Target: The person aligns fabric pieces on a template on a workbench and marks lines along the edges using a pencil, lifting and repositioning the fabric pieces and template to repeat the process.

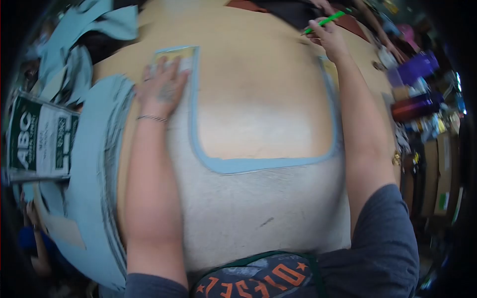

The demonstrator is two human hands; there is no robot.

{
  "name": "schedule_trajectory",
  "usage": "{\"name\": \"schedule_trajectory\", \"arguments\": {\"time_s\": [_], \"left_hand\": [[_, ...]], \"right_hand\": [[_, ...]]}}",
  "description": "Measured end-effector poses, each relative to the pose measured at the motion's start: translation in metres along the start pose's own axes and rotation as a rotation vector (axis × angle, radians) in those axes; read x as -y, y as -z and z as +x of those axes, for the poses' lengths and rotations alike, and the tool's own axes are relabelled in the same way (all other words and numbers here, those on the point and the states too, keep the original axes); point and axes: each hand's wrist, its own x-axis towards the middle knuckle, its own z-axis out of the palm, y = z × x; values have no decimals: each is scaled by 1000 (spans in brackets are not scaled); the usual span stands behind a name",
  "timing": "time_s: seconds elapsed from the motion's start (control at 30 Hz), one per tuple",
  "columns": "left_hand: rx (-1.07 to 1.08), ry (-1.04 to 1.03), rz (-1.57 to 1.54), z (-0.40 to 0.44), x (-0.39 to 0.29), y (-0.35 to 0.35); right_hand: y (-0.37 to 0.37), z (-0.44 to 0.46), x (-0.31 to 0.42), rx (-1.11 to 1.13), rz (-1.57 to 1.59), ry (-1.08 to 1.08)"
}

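My left hand [161, 87] lies flat with fingers spread on the upper left arm of a large U-shaped pale grey sheet [248, 208]. A light blue layer [233, 165] shows as a border along the sheet's inner edge; where the two join is hard to make out. A yellowish patch [186, 52] shows just beyond my left fingertips. My right hand [327, 39] grips a slim green pen [332, 20], its dark tip pointing left, above the far right of the table. My right forearm covers much of the sheet's right arm.
A thick stack of light blue cut pieces [94, 164] lies along the left, beside a green and white ABC package [39, 136]. At the right are a purple item [420, 68] and a dark red bottle [417, 106]. Another person's arm [380, 32] reaches in at the upper right.
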Motion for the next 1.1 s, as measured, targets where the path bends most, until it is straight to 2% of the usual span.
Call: {"name": "schedule_trajectory", "arguments": {"time_s": [0.03, 0.07, 0.17, 0.27, 0.33, 0.37, 0.67, 0.77, 0.87, 0.97, 1.03, 1.1], "left_hand": [[-21, -4, -21, -1, 1, -3], [-41, -11, -40, -2, 1, -3], [-40, 10, -95, -7, -2, 3], [-28, 12, -160, -9, -5, 7], [-42, 11, -141, -8, -5, 5], [-47, 12, -134, -8, -4, 4], [-38, 20, -189, -9, -4, 6], [-41, 8, -203, -10, -4, 6], [-41, 10, -207, -11, -4, 8], [-39, 10, -209, -10, -3, 6], [-24, 21, -220, -10, -3, 8], [-22, 26, -207, -9, -4, 6]], "right_hand": [[-27, -5, 10, -108, 107, 57], [-59, -12, 21, -116, 228, 46], [-143, -32, 47, 177, 240, 2], [-199, -41, 55, 121, 282, 93], [-214, -42, 44, 21, 102, 195], [-219, -40, 39, -26, 10, 246], [-219, -62, 54, -124, -149, 394], [-221, -61, 53, -101, -199, 384], [-220, -73, 57, -94, -270, 463], [-212, -118, 75, 6, -242, 428], [-202, -158, 86, 125, -182, 552], [-192, -196, 91, 243, -258, 574]]}}
